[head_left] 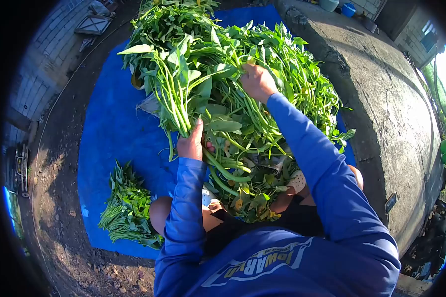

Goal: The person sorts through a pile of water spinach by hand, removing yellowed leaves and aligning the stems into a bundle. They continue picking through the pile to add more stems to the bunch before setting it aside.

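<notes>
Blue tarp [106,123]; left hand [190,145] grips smooth stems [180,111].

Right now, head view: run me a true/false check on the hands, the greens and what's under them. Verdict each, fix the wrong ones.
1. The left hand holds a bunch of leafy stems. True.
2. A small pile of greens lies on the tarp beside the left knee. True.
3. The tarp is red. False: it is blue.
4. The right hand rests on the concrete ledge. False: it is at the large heap of greens.
5. The two hands are touching. False: they are apart, the right one farther forward.
6. Both sleeves reach down to the wrists. True.
</notes>
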A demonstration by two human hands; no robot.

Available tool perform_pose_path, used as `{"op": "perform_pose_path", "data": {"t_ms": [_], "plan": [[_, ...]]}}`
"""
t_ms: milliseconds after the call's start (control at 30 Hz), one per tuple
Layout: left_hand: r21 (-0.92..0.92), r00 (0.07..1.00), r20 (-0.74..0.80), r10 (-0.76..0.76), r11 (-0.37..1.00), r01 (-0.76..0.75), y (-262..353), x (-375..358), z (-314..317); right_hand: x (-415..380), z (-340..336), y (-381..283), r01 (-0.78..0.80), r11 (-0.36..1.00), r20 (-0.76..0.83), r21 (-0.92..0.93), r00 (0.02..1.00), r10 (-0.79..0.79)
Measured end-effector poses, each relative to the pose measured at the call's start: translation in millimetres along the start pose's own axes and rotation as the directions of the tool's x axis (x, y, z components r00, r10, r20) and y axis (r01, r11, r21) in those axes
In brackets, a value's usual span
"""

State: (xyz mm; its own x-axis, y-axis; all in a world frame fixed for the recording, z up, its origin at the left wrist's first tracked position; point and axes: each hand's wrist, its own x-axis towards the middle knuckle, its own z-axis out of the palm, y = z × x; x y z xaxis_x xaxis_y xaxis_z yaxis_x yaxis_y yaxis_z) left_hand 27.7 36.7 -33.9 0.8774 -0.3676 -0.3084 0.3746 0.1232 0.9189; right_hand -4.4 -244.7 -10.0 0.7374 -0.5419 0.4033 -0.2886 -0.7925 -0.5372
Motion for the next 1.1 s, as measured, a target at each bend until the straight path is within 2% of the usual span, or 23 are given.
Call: {"op": "perform_pose_path", "data": {"t_ms": [33,67,100,167,200,233,300,367,400,433,500,533,567,633,667,700,767,833,867,900,967,1000,1100], "plan": [[0.002,1.000,0.014,-0.014,1.000,0.014,0.7,-0.1,-2.7,7.5,-10.4,0.6,-0.120,0.990,0.046,0.074,0.992,0.116],[0.002,0.999,0.032,-0.028,1.000,0.028,1.3,0.7,-4.9,15.3,-23.6,2.8,-0.163,0.961,0.092,0.225,0.985,0.146],[0.004,0.998,0.053,-0.043,0.999,0.043,1.1,1.1,-5.8,33.3,-38.5,9.7,-0.326,0.912,0.287,0.251,0.924,0.251],[0.023,0.998,0.055,-0.044,0.999,0.042,-2.6,2.7,-6.6,43.3,-69.4,11.6,-0.396,0.822,0.366,0.410,0.897,0.249],[0.045,0.997,0.062,-0.037,0.998,0.034,-3.8,4.4,-7.7,47.4,-78.4,18.8,-0.382,0.763,0.363,0.522,0.909,0.206],[0.064,0.997,0.067,-0.027,0.998,0.023,-1.9,3.9,-7.2,35.7,-103.3,-6.7,-0.345,0.758,0.304,0.554,0.931,0.202],[0.023,0.996,0.090,-0.020,1.000,0.018,0.5,0.4,-4.1,38.3,-125.4,-13.3,-0.238,0.691,0.217,0.683,0.969,0.119],[0.005,0.993,0.114,0.002,1.000,-0.002,1.9,-1.6,-1.6,33.2,-157.7,-35.5,-0.156,0.726,0.184,0.670,0.982,0.042],[-0.023,0.995,0.097,-0.003,1.000,0.005,3.4,-3.5,1.3,28.8,-168.0,-48.1,-0.121,0.693,0.149,0.710,0.989,0.020],[-0.016,0.996,0.090,-0.008,1.000,0.010,6.0,-3.1,3.2,23.5,-174.0,-58.9,-0.043,0.769,0.079,0.638,0.997,-0.010],[0.008,0.996,0.080,-0.036,0.999,0.035,6.5,-6.3,6.3,25.5,-173.5,-54.0,-0.011,0.931,0.059,0.365,0.998,-0.011],[0.047,0.995,0.091,-0.052,0.998,0.048,1.1,-2.4,3.9,26.8,-166.1,-49.9,-0.059,0.912,0.044,0.405,0.998,0.045],[0.011,0.994,0.111,0.014,1.000,-0.015,-5.3,-1.9,4.0,19.5,-158.9,-46.1,0.026,0.911,-0.071,0.411,0.997,0.004],[0.035,0.994,0.105,0.043,0.998,-0.047,3.5,-10.7,11.3,-6.5,-167.3,-66.3,0.020,0.894,-0.012,0.447,1.000,-0.016],[-0.010,0.988,0.138,0.064,0.998,-0.064,2.0,-10.4,10.0,-7.4,-152.8,-50.1,0.123,0.864,-0.042,0.487,0.992,-0.118],[0.065,0.993,0.115,-0.009,0.998,0.001,3.0,-11.8,8.8,-12.8,-155.5,-50.2,0.047,0.981,0.001,0.188,0.999,-0.048],[0.045,0.988,0.154,0.028,0.998,-0.035,-4.2,-10.8,5.5,-24.8,-146.0,-36.5,0.088,0.988,-0.082,0.127,0.994,-0.078],[0.062,0.986,0.152,0.074,0.994,-0.085,3.9,-17.4,8.7,-35.7,-152.6,-46.8,0.099,0.995,-0.073,0.027,0.993,-0.096],[0.044,0.989,0.142,0.032,0.998,-0.038,3.1,-16.8,8.3,-41.5,-152.6,-50.0,0.118,0.993,-0.065,-0.001,0.991,-0.118],[0.031,0.990,0.137,-0.017,0.999,0.013,1.5,-16.5,9.4,-52.0,-148.9,-47.3,0.165,0.986,-0.108,-0.035,0.980,-0.168],[0.046,0.991,0.135,0.000,0.999,-0.007,-0.9,-14.6,12.3,-53.6,-144.3,-45.1,0.292,0.949,-0.192,-0.123,0.931,-0.311],[0.042,0.991,0.132,-0.004,0.999,-0.001,-2.2,-13.0,13.3,-59.2,-147.5,-52.4,0.263,0.953,-0.144,-0.148,0.948,-0.284],[0.083,0.993,0.117,-0.034,0.996,0.024,-2.0,-17.0,14.3,-69.1,-142.4,-54.7,0.240,0.948,-0.170,-0.212,0.946,-0.277]]}}
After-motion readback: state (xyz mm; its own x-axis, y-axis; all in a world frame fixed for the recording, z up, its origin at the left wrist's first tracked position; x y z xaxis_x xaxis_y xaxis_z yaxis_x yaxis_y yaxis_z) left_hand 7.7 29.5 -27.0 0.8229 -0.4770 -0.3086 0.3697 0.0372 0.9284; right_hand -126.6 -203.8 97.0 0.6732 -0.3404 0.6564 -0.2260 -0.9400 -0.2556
